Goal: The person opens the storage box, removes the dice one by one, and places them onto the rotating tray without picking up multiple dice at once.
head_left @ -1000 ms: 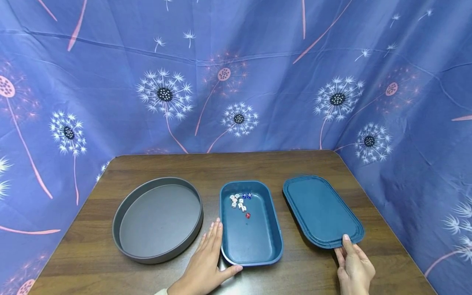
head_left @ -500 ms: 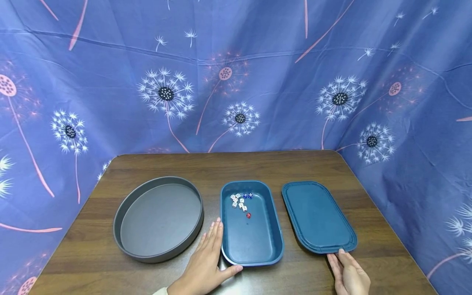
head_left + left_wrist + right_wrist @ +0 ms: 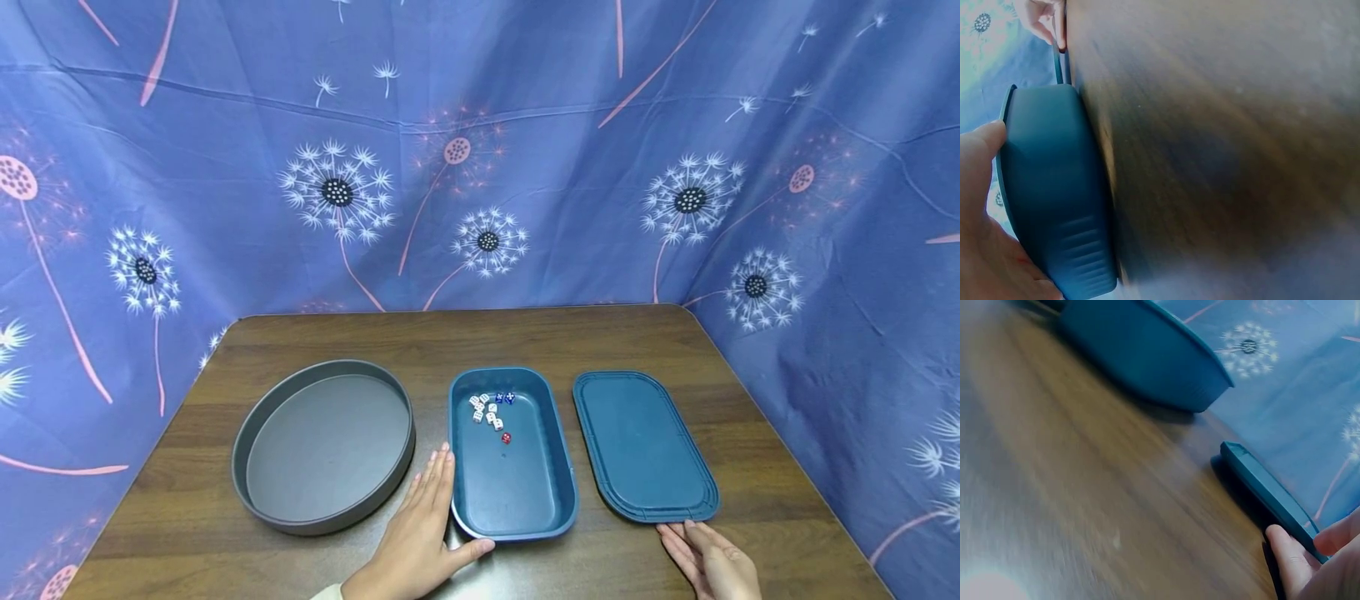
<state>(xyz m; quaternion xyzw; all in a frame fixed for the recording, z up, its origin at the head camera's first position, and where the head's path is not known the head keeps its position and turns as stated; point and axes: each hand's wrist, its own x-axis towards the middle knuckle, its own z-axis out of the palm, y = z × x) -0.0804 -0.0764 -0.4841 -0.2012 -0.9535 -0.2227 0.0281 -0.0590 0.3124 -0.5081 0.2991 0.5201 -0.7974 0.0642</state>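
A blue rectangular box (image 3: pixel 517 492) stands on the table with dice inside: several white dice (image 3: pixel 478 408), two blue dice (image 3: pixel 505 398) and one red die (image 3: pixel 506 437). My left hand (image 3: pixel 420 533) lies along the box's left side, fingers straight, its thumb at the near rim. The left wrist view shows that thumb against the rim of the box (image 3: pixel 1054 181). To the right is a flat blue lid (image 3: pixel 645 446). My right hand (image 3: pixel 712 562) pinches its near edge, and in the right wrist view fingers sit under the lid (image 3: pixel 1266 481) with the thumb above.
A round dark grey pan (image 3: pixel 322 458) sits left of the box. Wooden table (image 3: pixel 465 337) shows between the things and at the back. A blue dandelion-print cloth (image 3: pixel 555 167) hangs behind and along the sides.
My right hand has drawn the lid's near end leftward and a little nearer, and the lid now lies flatter and straighter beside the box. My left hand and the box stay put.
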